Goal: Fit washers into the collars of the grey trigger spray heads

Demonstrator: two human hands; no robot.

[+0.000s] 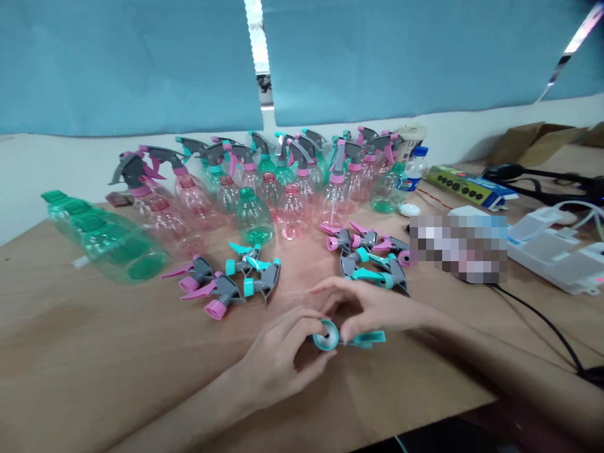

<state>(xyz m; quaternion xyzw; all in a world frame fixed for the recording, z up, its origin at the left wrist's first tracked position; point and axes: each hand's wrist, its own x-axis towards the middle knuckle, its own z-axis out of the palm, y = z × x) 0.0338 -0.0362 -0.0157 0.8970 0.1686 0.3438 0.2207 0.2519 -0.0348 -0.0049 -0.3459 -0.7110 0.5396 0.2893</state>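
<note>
My left hand [287, 349] is closed in a pinch around the turquoise collar of a spray trigger head [325, 335]. The collar's open end faces me, and its turquoise trigger sticks out to the right. Close beside it, my right hand [372, 307] has its fingers curved and spread apart. The right thumb is near the collar's right side; whether it touches is unclear. Beyond my hands lie loose pink-and-grey trigger heads [221, 296] on the left. More turquoise-and-grey trigger heads [377, 270] lie on the right.
Pink bottles [295, 214] and green bottles [255, 217] stand behind, several with trigger heads on. Green bottles [108, 245] lie at the left. A blue-capped drink bottle [418, 168], a yellow-blue box [467, 187], a white plastic tray [557, 264] and a black cable [542, 311] are rightward.
</note>
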